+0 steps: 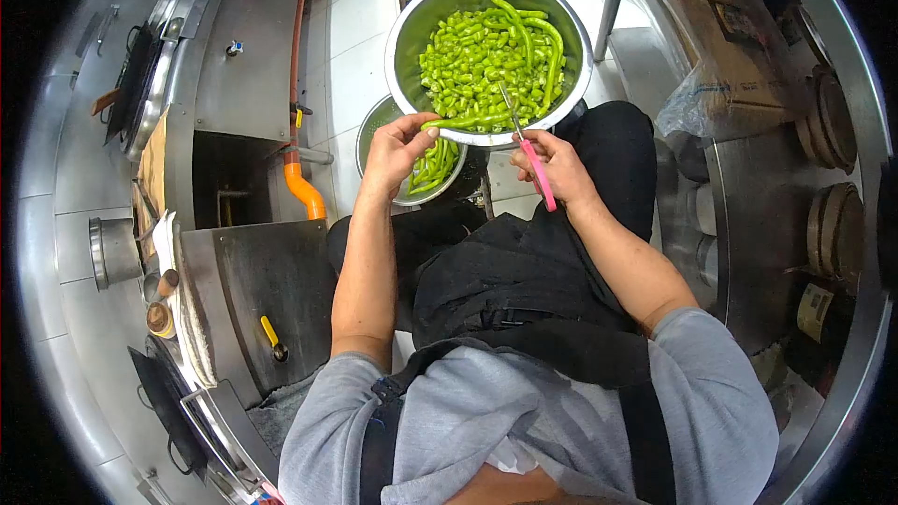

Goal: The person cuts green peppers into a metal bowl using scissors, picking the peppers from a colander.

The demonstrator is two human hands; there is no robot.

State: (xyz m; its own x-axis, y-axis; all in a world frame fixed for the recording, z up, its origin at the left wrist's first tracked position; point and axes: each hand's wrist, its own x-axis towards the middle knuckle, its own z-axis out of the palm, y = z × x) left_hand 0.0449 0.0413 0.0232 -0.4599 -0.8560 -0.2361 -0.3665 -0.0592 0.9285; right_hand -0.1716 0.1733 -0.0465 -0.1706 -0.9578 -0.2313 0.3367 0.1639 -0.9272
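Note:
My left hand (398,151) pinches one end of a long green chili pepper (472,121) just over the near rim of a large metal bowl (400,56). In my right hand (558,168) is a pair of scissors (536,166) with pink handles, its blades pointing up across the other end of the pepper. Many short cut green pieces (468,51) fill the bowl, and a few whole long peppers (554,61) lie on them at the right. Below and left of it, a metal colander (368,136) holds more whole green peppers (432,168).
Steel stove units (253,47) with an orange pipe (301,189) stand at the left. On the right are a plastic-wrapped cardboard box (739,47) and a steel shelf (762,224) with stacked round items. White floor tiles (360,5) show behind the bowl.

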